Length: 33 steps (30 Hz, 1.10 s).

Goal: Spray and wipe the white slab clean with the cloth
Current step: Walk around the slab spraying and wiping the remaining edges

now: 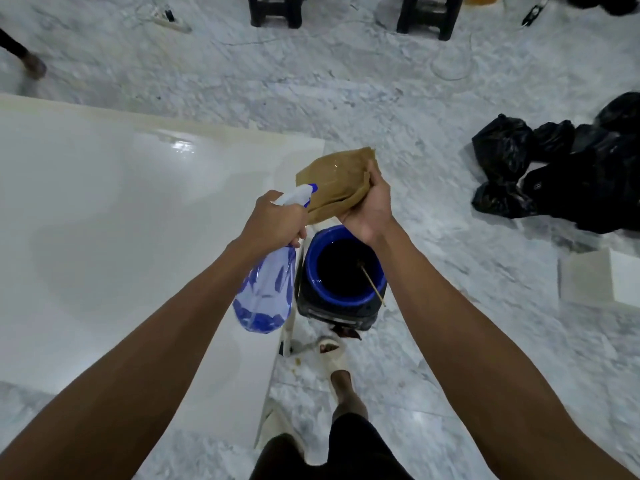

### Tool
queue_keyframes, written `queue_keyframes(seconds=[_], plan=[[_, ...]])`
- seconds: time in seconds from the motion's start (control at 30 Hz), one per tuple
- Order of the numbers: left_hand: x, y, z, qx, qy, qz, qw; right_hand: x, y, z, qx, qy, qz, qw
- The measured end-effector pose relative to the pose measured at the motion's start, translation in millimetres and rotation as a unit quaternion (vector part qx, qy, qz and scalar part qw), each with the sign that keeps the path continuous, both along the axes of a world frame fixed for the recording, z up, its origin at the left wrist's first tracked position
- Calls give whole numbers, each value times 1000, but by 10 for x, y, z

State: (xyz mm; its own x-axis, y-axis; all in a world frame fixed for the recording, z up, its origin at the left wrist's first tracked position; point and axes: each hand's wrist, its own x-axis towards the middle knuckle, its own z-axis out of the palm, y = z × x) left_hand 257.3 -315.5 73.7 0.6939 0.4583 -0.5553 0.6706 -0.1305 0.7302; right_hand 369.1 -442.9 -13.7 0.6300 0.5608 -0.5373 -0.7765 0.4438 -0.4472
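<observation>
**A:** Where does the white slab [114, 216] lie from the hands?

**B:** To the left of both. It fills the left half of the scene, and its long axis seems to run from the near right corner by the person's feet toward the far left. Its right edge passes just beside the blue-rimmed bucket [341, 271] standing on the marble floor [450, 341].

**A:** And the hands?

**B:** The left hand [277, 220] grips the neck of the spray bottle [265, 289], fingers curled round it, with the nozzle pointing far and right at the cloth. The right hand [369, 206] pinches the tan cloth [337, 181] by its near right corner and holds it up above the bucket, just past the slab's right edge.

**A:** So which hand is nearer the slab?

**B:** The left, with the bottle; it hangs over the slab's right margin. The cloth hand is off the slab, over the floor.

**A:** What does the next move turn on, then?

**B:** I'd judge a swing to the left: the nozzle has to turn from the cloth toward the slab, or the dampened cloth has to travel left across the edge and then along that long axis.
</observation>
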Motion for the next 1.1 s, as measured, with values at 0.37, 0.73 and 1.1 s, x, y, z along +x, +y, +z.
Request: queue_keyframes(seconds=[0.37,0.73,1.1], plan=[[416,375,-54,72,-10,-10,997,658,514,-341,-315,-170,-18,934],[727,862,-317,113,-29,16,993,835,1781,-1415,-605,-420,252,628],[579,865,-607,120,2,14,993,1148,1756,-1428,-725,-508,196,422]])
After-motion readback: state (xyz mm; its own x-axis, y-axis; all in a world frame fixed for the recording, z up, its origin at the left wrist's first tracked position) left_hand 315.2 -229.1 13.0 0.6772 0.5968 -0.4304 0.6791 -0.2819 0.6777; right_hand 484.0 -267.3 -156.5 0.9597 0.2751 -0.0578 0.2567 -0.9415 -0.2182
